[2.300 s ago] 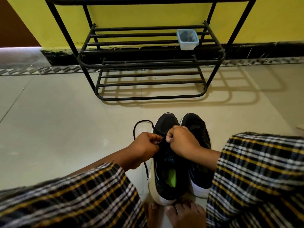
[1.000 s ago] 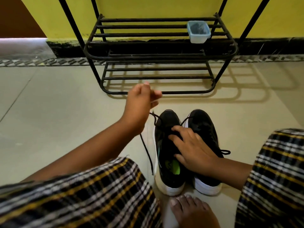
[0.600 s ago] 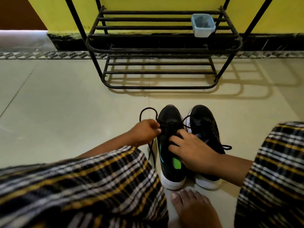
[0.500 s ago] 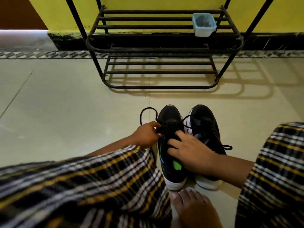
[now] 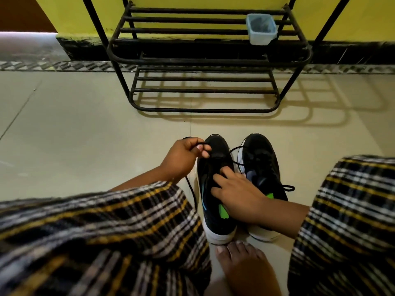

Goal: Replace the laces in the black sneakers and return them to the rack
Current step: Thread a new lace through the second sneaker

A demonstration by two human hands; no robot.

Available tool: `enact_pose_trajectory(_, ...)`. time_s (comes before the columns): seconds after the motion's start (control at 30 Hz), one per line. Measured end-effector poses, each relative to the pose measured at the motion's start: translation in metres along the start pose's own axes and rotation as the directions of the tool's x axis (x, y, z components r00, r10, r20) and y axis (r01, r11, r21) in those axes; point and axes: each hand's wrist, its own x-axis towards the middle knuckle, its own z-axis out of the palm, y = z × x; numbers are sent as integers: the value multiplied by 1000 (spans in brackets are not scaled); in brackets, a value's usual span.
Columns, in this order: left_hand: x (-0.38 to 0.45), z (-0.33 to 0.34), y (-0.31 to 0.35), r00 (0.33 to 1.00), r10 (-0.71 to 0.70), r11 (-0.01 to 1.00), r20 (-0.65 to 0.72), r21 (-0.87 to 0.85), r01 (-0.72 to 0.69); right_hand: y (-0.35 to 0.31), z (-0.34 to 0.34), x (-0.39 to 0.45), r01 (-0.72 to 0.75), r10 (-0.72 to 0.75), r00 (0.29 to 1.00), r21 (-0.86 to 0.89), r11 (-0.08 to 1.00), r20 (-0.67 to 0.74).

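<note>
Rack (image 5: 210,60), black metal, fills the upper centre of frame against a yellow wall; bars bare except a small pale-blue plastic tub (image 5: 261,28) at upper right of its shelf. Pale tiled floor (image 5: 85,135) runs below it. Plaid-clothed knees take the lower left & lower right corners, w/ a bare foot (image 5: 241,265) at bottom centre, toes touching the heel of the left-hand shoe.

Black sneakers sit side by side on the floor just below centre, toes pointing at the rack, well short of it. Left-hand sneaker (image 5: 215,189) is the one being laced; right-hand sneaker (image 5: 261,167) already shows lace across its top, ends trailing off to the right.

Left hand (image 5: 183,159), centre-left, fingers curled, pinches the black lace (image 5: 192,193) up near the toe; slack drops down along the shoe's outer side. Right hand (image 5: 237,195) lies across the left-hand shoe's opening, fingers spread & fairly straight, fingertips pressing at the eyelet area; can't tell if it nips any lace.

Handling, my read: lace is thin, limp, light, prob. slips if held mid-length, so pinch close to the tip for threading. Shoes look light, soft uppers w/ firmer white soles; for the rack, best grabbed at heel collar or round the sole.
</note>
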Motion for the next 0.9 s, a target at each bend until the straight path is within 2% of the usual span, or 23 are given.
enact_pose_trajectory(0.1,0,-3,19,997,55,998,-59,4,-55,-2,-4,1,-43,42,996,11,999,73)
enact_pose_trajectory(0.13,1,-5,26,996,37,997,-80,-59,-42,-3,-4,0,-54,52,995,23,998,85)
enact_pose_trajectory(0.17,2,-6,36,994,-21,981,-107,-194,0,-2,-3,0,-70,65,993,38,997,102)
enact_pose_trajectory(0.2,4,-8,46,988,-100,924,-121,-379,47,-2,-4,0,-81,75,991,48,996,115)
enact_pose_trajectory(0.27,7,-15,60,970,-219,716,-102,-693,89,-2,-4,0,-92,83,988,66,994,130)
enact_pose_trajectory(0.33,7,-26,61,951,-290,619,-111,-779,98,-3,-4,0,-118,108,987,74,990,122)
enact_pose_trajectory(0.43,3,-38,47,907,-408,570,-105,-806,163,-4,-1,0,-147,142,987,64,987,81)
enact_pose_trajectory(0.53,-6,-41,31,866,-499,364,23,-901,234,-5,0,-1,-156,157,988,66,986,-7)
enact_pose_trajectory(0.6,-9,-46,29,881,-472,305,27,-933,193,-5,2,0,-161,163,986,75,984,-22)
enact_pose_trajectory(0.67,-10,-55,35,909,-412,248,-69,-968,39,-6,2,2,-167,169,985,80,983,-28)
enact_pose_trajectory(0.73,-10,-63,45,907,-378,195,-187,-974,-119,-8,1,3,-184,183,983,64,981,26)
enact_pose_trajectory(0.8,-11,-69,53,896,-356,215,-266,-956,-198,-7,0,5,-203,201,978,46,978,51)
enact_pose_trajectory(0.83,-11,-72,57,883,-344,281,-320,-932,-229,-8,2,5,-194,192,981,54,979,36)
enact_pose_trajectory(0.9,-13,-74,63,835,-253,508,-488,-802,-315,-9,7,8,-177,179,982,35,984,-59)
